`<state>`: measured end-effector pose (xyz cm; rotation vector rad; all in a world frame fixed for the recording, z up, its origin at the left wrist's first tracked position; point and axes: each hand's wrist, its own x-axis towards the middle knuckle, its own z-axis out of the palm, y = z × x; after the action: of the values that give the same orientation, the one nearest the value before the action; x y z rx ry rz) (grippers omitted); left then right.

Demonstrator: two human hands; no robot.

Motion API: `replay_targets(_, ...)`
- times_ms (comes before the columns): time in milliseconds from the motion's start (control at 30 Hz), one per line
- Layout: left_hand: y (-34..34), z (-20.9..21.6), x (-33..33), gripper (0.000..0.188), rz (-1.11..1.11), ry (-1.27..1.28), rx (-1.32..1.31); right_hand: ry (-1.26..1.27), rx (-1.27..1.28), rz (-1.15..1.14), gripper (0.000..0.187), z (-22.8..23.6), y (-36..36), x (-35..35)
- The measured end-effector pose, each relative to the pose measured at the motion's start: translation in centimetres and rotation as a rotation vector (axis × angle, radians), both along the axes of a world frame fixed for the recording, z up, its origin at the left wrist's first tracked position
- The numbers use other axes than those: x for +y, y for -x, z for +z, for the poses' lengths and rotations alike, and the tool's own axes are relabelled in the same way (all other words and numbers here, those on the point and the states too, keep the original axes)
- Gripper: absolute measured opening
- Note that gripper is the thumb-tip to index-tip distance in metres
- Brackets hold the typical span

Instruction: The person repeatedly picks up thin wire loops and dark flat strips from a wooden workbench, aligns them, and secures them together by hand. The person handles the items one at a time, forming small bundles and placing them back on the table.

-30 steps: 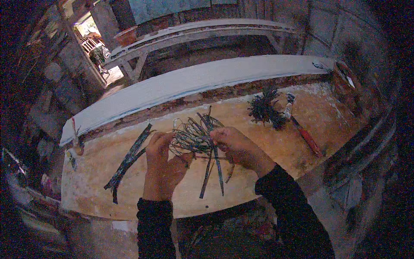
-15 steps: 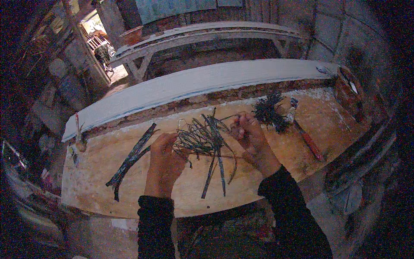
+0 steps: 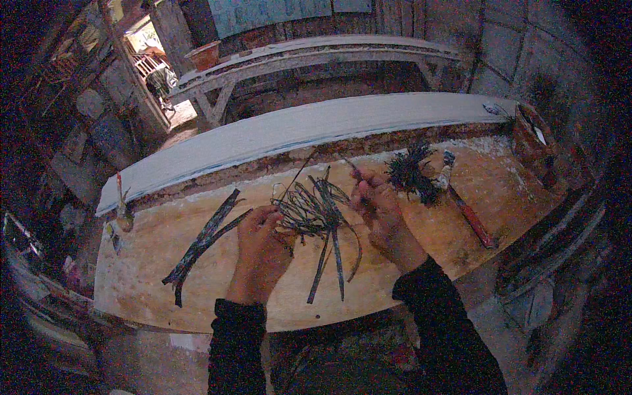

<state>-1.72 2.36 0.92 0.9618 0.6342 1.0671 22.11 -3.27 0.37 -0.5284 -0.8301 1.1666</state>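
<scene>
A loose tangle of thin, dark strips (image 3: 306, 210) lies on the wooden board (image 3: 263, 313) between my hands. My left hand (image 3: 260, 253) is closed at the tangle's left side, and one slender strip (image 3: 301, 172) slants up from near its fingertips. On the other side my right hand (image 3: 382, 217) pinches another thin dark strip (image 3: 350, 164), whose end sticks up above the fingers. Straighter strips hang out of the tangle toward me. Left of my left hand rests a bundle of flat dark strips (image 3: 201, 247). Whether the two slender strips are one piece, I cannot tell.
A dark bushy clump (image 3: 413, 172) and a red-handled brush-like tool (image 3: 471, 217) lie to the right. Behind the board runs a long pale ledge (image 3: 316, 118). A brown container (image 3: 532, 135) stands at the right end, and a bench (image 3: 316, 52) farther back.
My left hand has shifted slightly right and turned, and a slender strip now rises beside it. The strip at my right hand, earlier stretched leftward, now points up. The tangle stays put.
</scene>
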Motion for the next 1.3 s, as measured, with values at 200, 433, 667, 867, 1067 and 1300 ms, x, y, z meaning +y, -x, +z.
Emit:
replay_targets(200,-0.6,-1.5,-0.9,0.006,-0.090,-0.071,0.181,0.262,-0.317,-0.060,0.020,1.1,5.2,-1.0)
replay_targets(433,-2.3,3.0,-4.6,0.002,-0.223,0.246,-0.202,0.268,-0.511,0.026,0.025,-1.1,5.5,-0.8)
replay_targets(667,-1.9,0.9,-3.4,0.006,-0.181,0.056,0.016,0.245,-0.608,-0.050,0.025,0.1,5.8,-1.4)
replay_targets(867,-1.8,-0.3,-2.6,0.011,-0.110,-0.030,0.072,0.363,-0.573,-0.019,0.022,0.5,6.0,-1.7)
replay_targets(1067,-1.6,-2.4,-1.4,0.015,-0.031,-0.217,0.299,0.295,-0.589,-0.043,0.020,-0.1,6.0,-1.5)
replay_targets(1300,-1.8,-0.5,-2.7,0.014,-0.113,0.065,0.007,0.388,-0.474,0.018,0.012,0.3,6.4,-1.7)
